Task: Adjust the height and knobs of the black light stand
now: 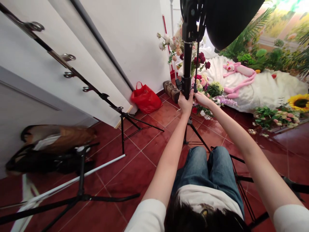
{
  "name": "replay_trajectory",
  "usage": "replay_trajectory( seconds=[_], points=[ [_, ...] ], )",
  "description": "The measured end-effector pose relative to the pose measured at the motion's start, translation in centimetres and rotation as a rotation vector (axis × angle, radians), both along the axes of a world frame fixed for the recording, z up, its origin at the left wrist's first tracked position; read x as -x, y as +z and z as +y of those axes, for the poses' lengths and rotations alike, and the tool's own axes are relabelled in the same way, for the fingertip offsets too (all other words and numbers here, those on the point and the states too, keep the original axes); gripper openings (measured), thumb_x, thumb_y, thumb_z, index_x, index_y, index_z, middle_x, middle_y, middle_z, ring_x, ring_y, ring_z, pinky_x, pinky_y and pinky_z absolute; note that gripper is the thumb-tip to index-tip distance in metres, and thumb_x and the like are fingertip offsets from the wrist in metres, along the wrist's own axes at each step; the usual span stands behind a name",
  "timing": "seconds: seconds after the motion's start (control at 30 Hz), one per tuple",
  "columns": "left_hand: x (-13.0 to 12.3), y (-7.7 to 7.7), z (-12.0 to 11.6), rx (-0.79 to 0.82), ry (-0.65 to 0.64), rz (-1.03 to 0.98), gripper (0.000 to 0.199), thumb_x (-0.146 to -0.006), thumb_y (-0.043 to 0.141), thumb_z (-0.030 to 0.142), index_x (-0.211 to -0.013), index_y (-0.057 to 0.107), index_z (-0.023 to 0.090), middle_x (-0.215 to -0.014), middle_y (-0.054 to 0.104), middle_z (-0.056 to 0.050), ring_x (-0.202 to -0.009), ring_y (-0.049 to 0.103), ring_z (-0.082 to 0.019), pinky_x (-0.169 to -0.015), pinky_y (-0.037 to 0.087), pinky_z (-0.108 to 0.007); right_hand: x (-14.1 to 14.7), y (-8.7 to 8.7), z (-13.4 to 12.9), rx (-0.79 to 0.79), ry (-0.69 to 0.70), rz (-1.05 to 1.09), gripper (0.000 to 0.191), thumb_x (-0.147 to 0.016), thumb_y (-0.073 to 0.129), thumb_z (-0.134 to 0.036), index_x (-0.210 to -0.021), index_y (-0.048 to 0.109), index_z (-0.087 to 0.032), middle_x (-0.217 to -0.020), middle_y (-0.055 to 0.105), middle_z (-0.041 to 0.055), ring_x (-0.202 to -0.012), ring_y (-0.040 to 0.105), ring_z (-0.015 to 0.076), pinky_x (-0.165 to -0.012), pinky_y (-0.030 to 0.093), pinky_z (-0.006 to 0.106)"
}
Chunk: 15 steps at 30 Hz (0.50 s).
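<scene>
A black light stand point(187, 61) rises in front of me, with a large black lamp head point(225, 22) at its top. My left hand point(185, 102) is wrapped round the stand's pole, just below a black collar with a knob. Close beside it on the right, my right hand point(201, 99) is closed at the lower end of a thin black rod point(197, 64) that hangs along the pole. Its fingertips are partly hidden, and the rod's end seems to be between them. Below my hands, the stand's legs point(196, 133) spread over the red tiles.
A red plastic bag point(146, 99) and a brown case point(171, 91) lie by the wall. Another stand point(123, 114) leans at the left, above a black tripod base point(83, 196). Flowers point(201, 59), a pink plush toy point(241, 69) on white cloth point(263, 93) and a sunflower point(300, 102) are at the right.
</scene>
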<state>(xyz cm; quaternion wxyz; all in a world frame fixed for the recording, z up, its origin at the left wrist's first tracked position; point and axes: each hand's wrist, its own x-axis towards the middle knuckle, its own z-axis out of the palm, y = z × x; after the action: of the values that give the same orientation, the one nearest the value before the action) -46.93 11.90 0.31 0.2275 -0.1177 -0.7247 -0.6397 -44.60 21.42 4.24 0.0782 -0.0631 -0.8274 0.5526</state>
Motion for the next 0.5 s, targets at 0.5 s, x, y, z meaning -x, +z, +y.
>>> replay_trajectory(
  seconds=[0.5],
  points=[
    [0.5, -0.9, 0.1, 0.038, 0.001, -0.061, 0.042, -0.088, 0.06, 0.048, -0.116, 0.055, 0.016, -0.105, 0.073, -0.016, -0.108, 0.07, -0.029, -0.092, 0.053, -0.037, -5.5, 1.8, -4.0, -0.357, -0.26, 0.472, 0.038, -0.095, 0.05, -0.048, -0.121, 0.052, -0.021, -0.119, 0.059, 0.0126, -0.117, 0.056, 0.0251, -0.097, 0.051, 0.038]
  ],
)
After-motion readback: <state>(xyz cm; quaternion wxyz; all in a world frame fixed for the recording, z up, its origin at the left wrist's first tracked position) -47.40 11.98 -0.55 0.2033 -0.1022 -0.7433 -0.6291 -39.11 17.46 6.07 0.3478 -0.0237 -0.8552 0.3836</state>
